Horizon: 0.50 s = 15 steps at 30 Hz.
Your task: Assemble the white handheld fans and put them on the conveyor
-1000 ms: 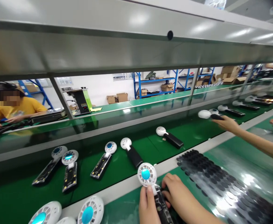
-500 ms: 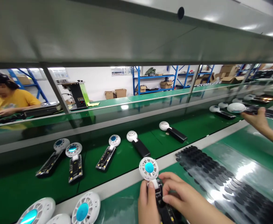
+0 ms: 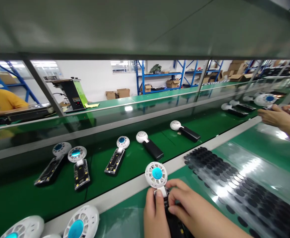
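Note:
Both my hands close round one small handheld fan (image 3: 156, 174) with a white round head, a blue centre and a black open body, at the near edge of the green bench. My left hand (image 3: 155, 215) grips the body from the left, thumb up against the neck. My right hand (image 3: 188, 208) wraps the body from the right, fingers curled over it. Beside my right hand lies a clear sheet of black round pads (image 3: 234, 188).
On the green conveyor belt (image 3: 125, 178) lie several fans, some open (image 3: 115, 155), some closed with black handles (image 3: 149, 145). More white fan heads (image 3: 81, 223) sit at the bottom left. A co-worker's hands (image 3: 276, 115) hold a fan at right. A person in yellow (image 3: 1, 100) sits across.
The view has tilted down and the belt's fans have drifted right. My hands stay on the fan, right fingers curling tighter. The co-worker has lifted a fan off the belt.

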Available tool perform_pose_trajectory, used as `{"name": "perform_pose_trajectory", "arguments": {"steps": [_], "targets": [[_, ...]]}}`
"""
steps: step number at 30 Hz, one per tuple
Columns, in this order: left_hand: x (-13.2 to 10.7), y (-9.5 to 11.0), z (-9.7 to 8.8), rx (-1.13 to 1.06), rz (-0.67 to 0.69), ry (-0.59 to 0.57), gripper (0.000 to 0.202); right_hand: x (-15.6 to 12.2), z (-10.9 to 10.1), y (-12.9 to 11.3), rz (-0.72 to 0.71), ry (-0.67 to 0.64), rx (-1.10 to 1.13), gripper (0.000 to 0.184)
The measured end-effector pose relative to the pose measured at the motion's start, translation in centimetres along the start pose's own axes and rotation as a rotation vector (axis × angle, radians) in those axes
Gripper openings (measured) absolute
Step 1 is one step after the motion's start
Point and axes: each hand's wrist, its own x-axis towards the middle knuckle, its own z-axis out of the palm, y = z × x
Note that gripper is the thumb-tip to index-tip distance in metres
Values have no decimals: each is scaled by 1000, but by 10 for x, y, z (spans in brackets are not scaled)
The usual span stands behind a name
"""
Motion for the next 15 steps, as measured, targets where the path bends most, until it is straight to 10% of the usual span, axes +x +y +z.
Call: {"name": "perform_pose_trajectory", "arguments": {"steps": [15], "targets": [[13,-20,-7,-49,-2,-153,44,0,4,-5,-2,78,-90,19]]}}
